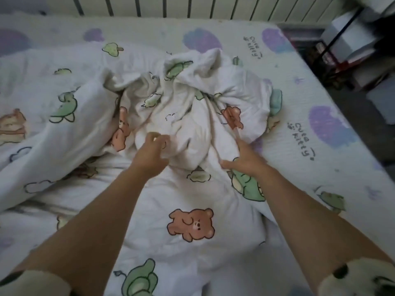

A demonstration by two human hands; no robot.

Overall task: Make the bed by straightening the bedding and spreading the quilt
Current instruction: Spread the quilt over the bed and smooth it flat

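White quilt (192, 116) lay bunched mid-frame; left hand (152, 151) pinched a fold, right hand (243, 160) pressed straight-fingered beside, prob. to spread it.

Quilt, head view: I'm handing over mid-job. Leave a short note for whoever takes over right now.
Left hand: fingers curled into a fold of the quilt, apparently gripping it.
Right hand: open, fingers spread, resting on the quilt.
Quilt: bunched in a heap mid-bed, trailing to the left; the sheet lies bare on the right.
Done: the quilt is not yet spread.
Left: untangle the heap, spread the quilt flat over the sheet, straighten the edges.
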